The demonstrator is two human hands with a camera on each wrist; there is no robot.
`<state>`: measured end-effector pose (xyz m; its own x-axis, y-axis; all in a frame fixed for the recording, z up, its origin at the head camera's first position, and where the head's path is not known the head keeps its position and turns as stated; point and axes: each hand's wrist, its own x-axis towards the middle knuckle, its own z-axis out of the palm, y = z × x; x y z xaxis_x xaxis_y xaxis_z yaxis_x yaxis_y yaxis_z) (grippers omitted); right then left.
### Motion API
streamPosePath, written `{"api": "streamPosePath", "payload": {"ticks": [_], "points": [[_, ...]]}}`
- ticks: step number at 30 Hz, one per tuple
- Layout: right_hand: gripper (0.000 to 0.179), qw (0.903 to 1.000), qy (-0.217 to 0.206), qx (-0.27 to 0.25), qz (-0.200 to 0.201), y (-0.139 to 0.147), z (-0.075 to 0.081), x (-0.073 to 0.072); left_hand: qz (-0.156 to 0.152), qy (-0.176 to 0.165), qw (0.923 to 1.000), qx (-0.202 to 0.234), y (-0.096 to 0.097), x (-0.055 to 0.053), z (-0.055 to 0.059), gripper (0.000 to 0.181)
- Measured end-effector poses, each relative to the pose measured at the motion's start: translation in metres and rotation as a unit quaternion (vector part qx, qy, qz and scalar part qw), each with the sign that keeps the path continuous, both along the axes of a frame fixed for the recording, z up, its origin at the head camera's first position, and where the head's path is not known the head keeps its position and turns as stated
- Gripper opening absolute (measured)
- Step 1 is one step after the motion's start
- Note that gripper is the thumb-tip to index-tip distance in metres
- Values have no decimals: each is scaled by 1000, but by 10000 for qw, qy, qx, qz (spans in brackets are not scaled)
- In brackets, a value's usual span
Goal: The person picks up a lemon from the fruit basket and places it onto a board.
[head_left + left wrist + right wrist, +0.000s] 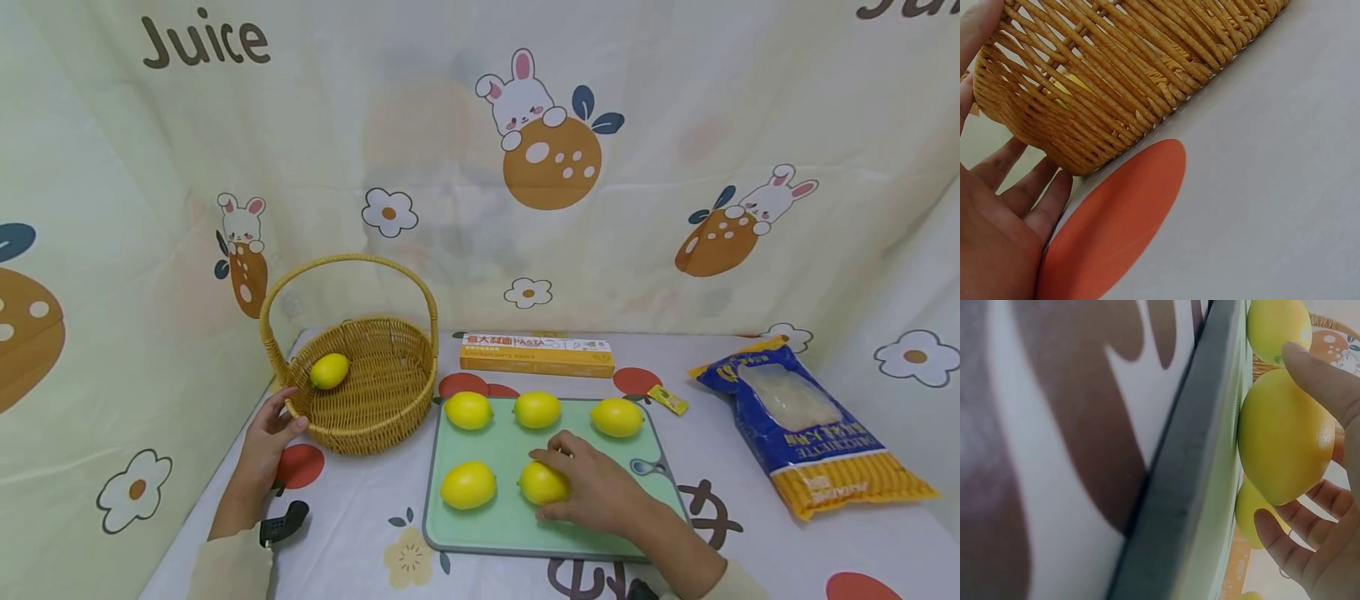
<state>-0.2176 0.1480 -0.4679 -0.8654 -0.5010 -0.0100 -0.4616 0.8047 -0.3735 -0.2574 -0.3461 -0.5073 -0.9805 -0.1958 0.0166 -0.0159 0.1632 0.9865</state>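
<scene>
On the green cutting board [510,529], my right hand [603,487] grips a yellow lemon [542,483], thumb on the near side and fingers curled round the far side. In the right wrist view that lemon [1285,437] sits between thumb and fingers, low over the board. Several other lemons lie on the board, one of them [468,485] just left of the gripped one. My left hand [266,437] holds the left rim of a wicker basket [382,429], thumb at the rim and fingers against the outer wall [1116,81]. One lemon [330,371] lies inside the basket.
A pasta box [536,360] lies behind the board, with a small yellow packet [667,400] to its right. Farther right is a blue and yellow bag [817,433]. The basket's tall handle [356,258] arches over it. A printed curtain [450,167] hangs behind the table.
</scene>
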Motion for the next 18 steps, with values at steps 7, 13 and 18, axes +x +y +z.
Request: {"api": "streamPosePath", "payload": {"ticks": [7,13,18], "points": [[74,9999,126,53,69,-2,4,0,-42,-51,10000,15,1,1,3,65],[75,9987,215,298,345,-5,14,-6,-25,-52,10000,57,2,0,4,66],[76,9962,347,407,686,-13,26,-11,-30,-69,10000,63,2,1,3,66]]}}
